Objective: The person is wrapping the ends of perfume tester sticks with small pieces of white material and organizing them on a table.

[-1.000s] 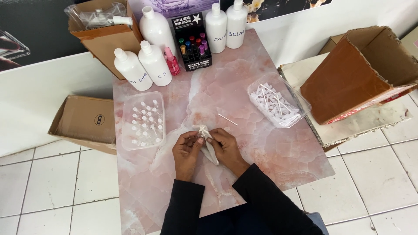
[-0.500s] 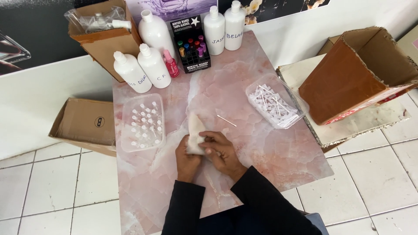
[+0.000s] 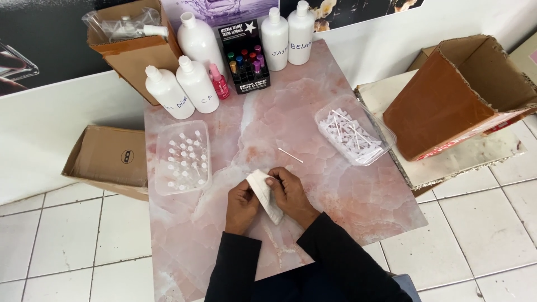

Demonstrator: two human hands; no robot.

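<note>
— Both hands meet low on the pink marble table [image 3: 347, 190]: left hand [image 3: 241, 206] and right hand [image 3: 291, 193] each pinch a small white packet [image 3: 264, 193], fingers closed on it, held between them just above the tabletop.

— And around them?

— One thin white stick [image 3: 290, 155] lies loose just beyond the knuckles. Clear tray of little vials [image 3: 183, 159] to the left, clear tub of white sticks [image 3: 352, 134] to the right, white bottles [image 3: 196, 84] lined up at the back.
</note>
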